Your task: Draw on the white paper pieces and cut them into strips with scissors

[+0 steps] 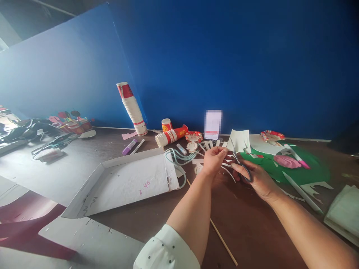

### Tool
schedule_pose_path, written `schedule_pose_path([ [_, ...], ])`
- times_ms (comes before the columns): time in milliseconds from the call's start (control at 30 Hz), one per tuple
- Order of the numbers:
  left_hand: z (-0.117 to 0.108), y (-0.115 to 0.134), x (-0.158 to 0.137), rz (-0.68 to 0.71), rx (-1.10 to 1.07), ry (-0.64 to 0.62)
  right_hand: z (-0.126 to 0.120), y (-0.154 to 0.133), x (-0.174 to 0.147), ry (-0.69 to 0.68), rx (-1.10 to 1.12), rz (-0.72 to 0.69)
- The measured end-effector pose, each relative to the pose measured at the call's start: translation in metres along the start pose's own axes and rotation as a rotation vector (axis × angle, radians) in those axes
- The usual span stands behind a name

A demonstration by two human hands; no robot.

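Observation:
My left hand (213,161) is closed, pinching what looks like a paper cup cut into strips (230,174); white strips fan out around the fingers, with bits of red showing. In my right hand (258,180) is a pair of scissors (245,172) with dark handles. Their blades point up and away, close to my left fingertips. I cannot tell whether the blades touch a strip. Just behind the hands stands a cut piece of white paper (240,139). Left of them sits a red-and-white curled paper-cup piece (193,137).
An open cardboard box lid (126,183) lies left of my arms. Behind it are a tall stack of paper cups (134,110), tipped cups (172,136) and a purple glue stick (129,147). A wooden stick (223,242) lies in front. On the right are a green sheet (316,170) and a pink marker (303,163).

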State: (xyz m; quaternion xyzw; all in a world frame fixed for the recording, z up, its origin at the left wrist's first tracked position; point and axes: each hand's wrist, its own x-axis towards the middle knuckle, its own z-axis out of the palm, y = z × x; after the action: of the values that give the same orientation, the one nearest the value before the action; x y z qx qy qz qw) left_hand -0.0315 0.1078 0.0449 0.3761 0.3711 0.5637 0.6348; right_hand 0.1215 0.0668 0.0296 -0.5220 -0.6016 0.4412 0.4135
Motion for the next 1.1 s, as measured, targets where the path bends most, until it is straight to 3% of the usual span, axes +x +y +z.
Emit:
schedule_pose_path([
  [367, -0.003, -0.011, 0.004, 0.034, 0.027, -0.038, 0.0, 0.003, 0.002, 0.029, 0.104, 0.01],
  [700, -0.001, -0.008, 0.005, 0.02, -0.007, -0.048, 0.002, -0.004, -0.001, -0.057, 0.282, 0.032],
  [1100, -0.001, -0.007, 0.003, 0.031, 0.001, -0.044, 0.0, -0.001, 0.0, -0.058, 0.208, 0.021],
])
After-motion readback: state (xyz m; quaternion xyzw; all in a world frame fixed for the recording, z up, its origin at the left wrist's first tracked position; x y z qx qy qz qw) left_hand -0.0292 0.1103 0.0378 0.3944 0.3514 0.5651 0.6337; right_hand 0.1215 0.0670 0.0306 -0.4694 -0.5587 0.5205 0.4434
